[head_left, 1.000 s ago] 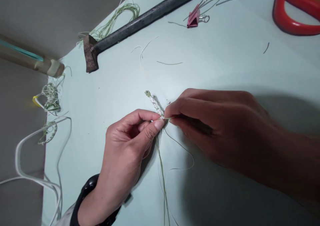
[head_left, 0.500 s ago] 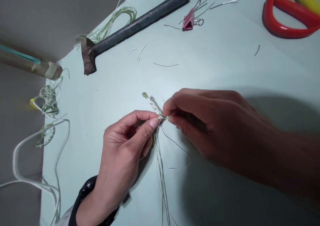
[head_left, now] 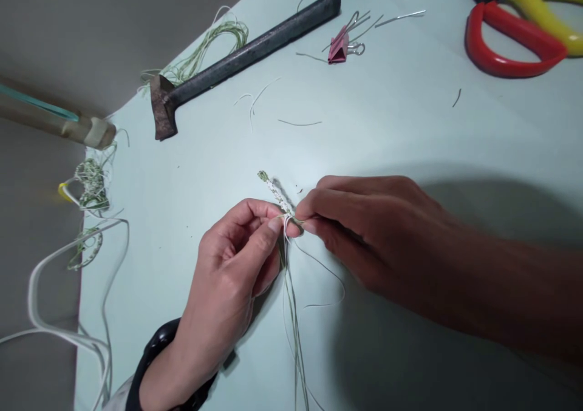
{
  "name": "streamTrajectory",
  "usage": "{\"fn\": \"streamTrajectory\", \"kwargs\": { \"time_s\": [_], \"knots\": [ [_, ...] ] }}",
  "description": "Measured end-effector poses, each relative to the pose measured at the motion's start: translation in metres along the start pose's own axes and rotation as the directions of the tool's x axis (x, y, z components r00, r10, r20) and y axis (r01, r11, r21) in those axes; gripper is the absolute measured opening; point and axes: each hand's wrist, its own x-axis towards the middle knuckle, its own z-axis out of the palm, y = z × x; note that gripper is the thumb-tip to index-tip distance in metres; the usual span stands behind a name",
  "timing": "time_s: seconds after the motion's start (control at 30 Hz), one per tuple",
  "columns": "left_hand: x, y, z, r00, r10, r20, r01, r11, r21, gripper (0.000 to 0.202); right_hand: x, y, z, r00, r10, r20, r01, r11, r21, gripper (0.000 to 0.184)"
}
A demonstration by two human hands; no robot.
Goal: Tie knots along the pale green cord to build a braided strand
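A short green and white braided cord (head_left: 277, 197) points up and left in the middle of the table, its tip a small green knot. Thumb and forefinger of my left hand (head_left: 239, 253) pinch a strand at the left of the braid's lower end. On the other side, my right hand (head_left: 359, 223) is closed on a green strand, fingertips close to the braid. Loose green and white strands (head_left: 295, 332) hang from the braid toward the bottom edge. One thin white thread (head_left: 342, 286) curls off to the right.
A hammer (head_left: 255, 50) lies at the upper left over a coil of green cord (head_left: 195, 53). A pink binder clip (head_left: 337, 48), wire pieces (head_left: 401, 18) and red-and-yellow-handled scissors (head_left: 514, 40) lie at the top. White cable (head_left: 34, 277) and tangled cord (head_left: 92, 183) are along the left edge.
My left thumb has shifted slightly left off the braid, with a strand now drawn out between both hands. My right hand is slightly lower. The whole view has moved a little.
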Motion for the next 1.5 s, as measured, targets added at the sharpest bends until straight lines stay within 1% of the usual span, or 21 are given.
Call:
{"fn": "streamTrajectory", "kwargs": {
  "time_s": [0.07, 0.17, 0.3, 0.43, 0.53, 0.77, 0.9, 1.03, 1.2, 1.27, 1.4, 1.5],
  "knots": [
    [0.000, 0.001, 0.000, 1.000, -0.003, 0.009, 0.003, 1.000, -0.013, 0.014, -0.001, 0.000, 0.000, 1.000, 0.004, 0.016, -0.004, 1.000, 0.020, 0.024],
    [0.000, 0.002, 0.002, 1.000, -0.029, 0.010, 0.029, 0.998, -0.047, 0.008, -0.002, 0.001, 0.000, 0.999, 0.015, 0.032, -0.016, 1.000, 0.023, 0.025],
    [0.001, 0.000, 0.002, 0.998, -0.052, -0.025, 0.050, 0.997, -0.059, 0.009, -0.001, 0.002, 0.002, 0.999, -0.004, 0.032, 0.004, 1.000, 0.019, 0.024],
    [0.002, -0.002, 0.000, 0.997, -0.019, -0.074, 0.019, 1.000, 0.001, 0.009, -0.002, 0.002, 0.002, 1.000, -0.010, 0.020, 0.010, 1.000, 0.027, 0.022],
    [0.002, -0.001, 0.000, 0.997, -0.003, -0.071, 0.005, 1.000, 0.025, 0.007, -0.003, 0.002, 0.001, 1.000, -0.011, 0.017, 0.011, 1.000, 0.023, 0.021],
    [0.004, 0.001, 0.004, 0.996, -0.029, -0.082, 0.029, 1.000, 0.004, 0.012, -0.002, 0.002, 0.001, 0.999, -0.047, -0.018, 0.047, 0.999, 0.011, 0.020],
    [0.004, -0.001, 0.003, 0.996, -0.036, -0.078, 0.035, 0.999, -0.013, 0.011, -0.002, 0.002, 0.002, 0.999, -0.033, -0.007, 0.033, 0.999, 0.018, 0.022],
    [0.003, -0.001, 0.002, 0.997, -0.018, -0.072, 0.014, 0.999, -0.045, 0.006, -0.002, 0.002, 0.002, 0.999, -0.033, -0.017, 0.033, 0.999, 0.020, 0.020],
    [0.002, -0.002, 0.004, 0.998, 0.013, -0.069, -0.015, 0.999, -0.036, 0.006, -0.001, 0.003, 0.003, 0.999, -0.025, -0.020, 0.026, 1.000, 0.006, 0.021],
    [0.003, -0.003, 0.004, 0.996, 0.021, -0.084, -0.024, 0.999, -0.036, 0.007, -0.001, 0.003, 0.003, 0.999, -0.028, -0.020, 0.028, 1.000, 0.004, 0.022],
    [0.004, -0.008, 0.005, 0.988, 0.043, -0.148, -0.045, 0.999, -0.013, 0.008, -0.002, 0.003, 0.003, 1.000, -0.027, 0.012, 0.027, 1.000, 0.000, 0.021],
    [0.006, -0.011, 0.006, 0.980, 0.077, -0.185, -0.073, 0.997, 0.029, 0.007, -0.002, 0.004, 0.005, 0.997, -0.069, -0.017, 0.068, 0.997, -0.019, 0.018]
  ]
}}
